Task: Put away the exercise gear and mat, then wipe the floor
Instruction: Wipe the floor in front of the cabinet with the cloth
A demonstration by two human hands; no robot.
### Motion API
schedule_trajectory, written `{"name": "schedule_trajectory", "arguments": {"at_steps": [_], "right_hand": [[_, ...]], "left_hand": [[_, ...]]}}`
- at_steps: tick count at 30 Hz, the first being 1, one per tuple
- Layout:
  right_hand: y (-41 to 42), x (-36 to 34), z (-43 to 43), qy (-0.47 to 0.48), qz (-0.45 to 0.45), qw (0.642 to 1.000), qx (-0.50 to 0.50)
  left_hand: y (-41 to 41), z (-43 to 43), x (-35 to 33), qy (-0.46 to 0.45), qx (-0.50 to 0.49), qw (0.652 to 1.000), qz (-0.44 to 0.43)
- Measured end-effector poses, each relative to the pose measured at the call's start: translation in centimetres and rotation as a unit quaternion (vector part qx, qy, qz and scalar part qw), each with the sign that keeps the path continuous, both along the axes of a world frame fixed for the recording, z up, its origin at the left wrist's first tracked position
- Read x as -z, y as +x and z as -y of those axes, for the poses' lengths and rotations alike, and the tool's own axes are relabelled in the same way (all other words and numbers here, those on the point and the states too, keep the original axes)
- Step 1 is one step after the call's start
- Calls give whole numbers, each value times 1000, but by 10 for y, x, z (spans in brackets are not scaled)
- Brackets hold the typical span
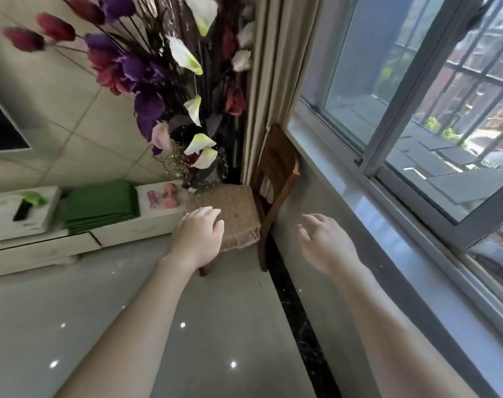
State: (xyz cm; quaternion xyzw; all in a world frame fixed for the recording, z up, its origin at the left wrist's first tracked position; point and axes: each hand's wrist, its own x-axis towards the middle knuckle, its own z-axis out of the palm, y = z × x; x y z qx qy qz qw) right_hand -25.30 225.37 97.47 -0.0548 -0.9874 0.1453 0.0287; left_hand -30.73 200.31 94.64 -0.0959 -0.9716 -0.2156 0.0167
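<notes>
- The folded green mat (pixel 98 203) lies on the low white cabinet (pixel 124 232), with what look like pink dumbbells (pixel 170 196) just beside it (too blurred to be sure), so the putting-away seems done.
- The left hand (pixel 200 235) hovers in front of the chair (pixel 236 216) seat, fingers relaxed and holding nothing; the right hand (pixel 325 242) is spread, equally empty.
- The glossy floor (pixel 101 311) probably awaits wiping: no cloth or mop is visible.

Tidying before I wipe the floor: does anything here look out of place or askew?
The folded green mat on the white cabinet seems to overhang its front edge, and the chair cushion sags off the seat's corner. Nothing looks spilled or broken.
</notes>
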Motion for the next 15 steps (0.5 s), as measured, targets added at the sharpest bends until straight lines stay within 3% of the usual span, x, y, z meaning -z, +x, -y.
{"name": "schedule_trajectory", "arguments": {"at_steps": [15], "right_hand": [[-53, 24, 188, 1, 13, 989, -145]], "left_hand": [[12, 207, 24, -35, -115, 993, 22]]}}
